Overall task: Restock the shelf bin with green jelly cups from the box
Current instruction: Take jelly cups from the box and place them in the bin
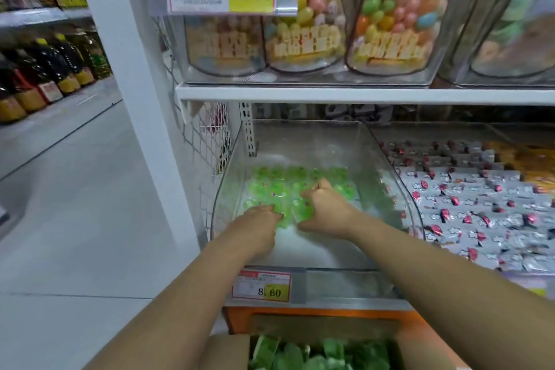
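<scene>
A clear plastic shelf bin (387,156) holds a layer of green jelly cups (279,186) across its middle. Both my arms reach into the bin from the front. My left hand (258,221) lies palm down at the near left edge of the pile, its fingertips touching the cups. My right hand (326,207) is beside it with the fingers curled under, gripping green jelly cups at the pile's near edge. The cardboard box (228,351) stands below the shelf at the bottom of the view, with more green jelly cups (318,354) inside.
A price tag reading 8.60 (261,285) hangs on the shelf front. The bin to the right holds silver wrapped sweets (468,204). Clear tubs of coloured candy (393,18) stand on the shelf above. A white post (132,75) and an aisle floor with bottles lie to the left.
</scene>
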